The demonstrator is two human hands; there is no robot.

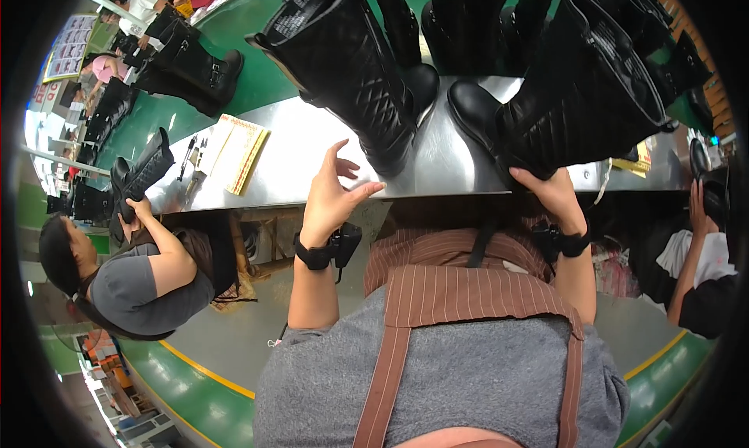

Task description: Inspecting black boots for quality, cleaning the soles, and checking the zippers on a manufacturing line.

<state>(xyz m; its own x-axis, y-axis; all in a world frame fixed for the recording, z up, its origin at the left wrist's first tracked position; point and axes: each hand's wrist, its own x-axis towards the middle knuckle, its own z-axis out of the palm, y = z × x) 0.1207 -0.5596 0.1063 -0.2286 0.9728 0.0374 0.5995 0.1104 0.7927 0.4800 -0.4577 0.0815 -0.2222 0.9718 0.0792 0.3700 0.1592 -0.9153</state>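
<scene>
Two tall black quilted boots stand at the metal bench edge in front of me. My right hand (550,194) is closed on the lower back of the right boot (562,109), thumb against its heel area; the other fingers are partly hidden. The right boot leans to the right, its toe pointing inward. Just short of the left boot (351,81), my left hand (331,194) hangs in the air with fingers spread and curved, holding nothing. That boot tilts, with its shaft opening toward the upper left.
A yellow-edged paper pad (246,155) and pens (191,159) lie on the metal bench (289,163) at left. More black boots (468,27) crowd the green surface beyond. A co-worker (148,280) at left holds a boot; another person's arm (686,253) shows at far right.
</scene>
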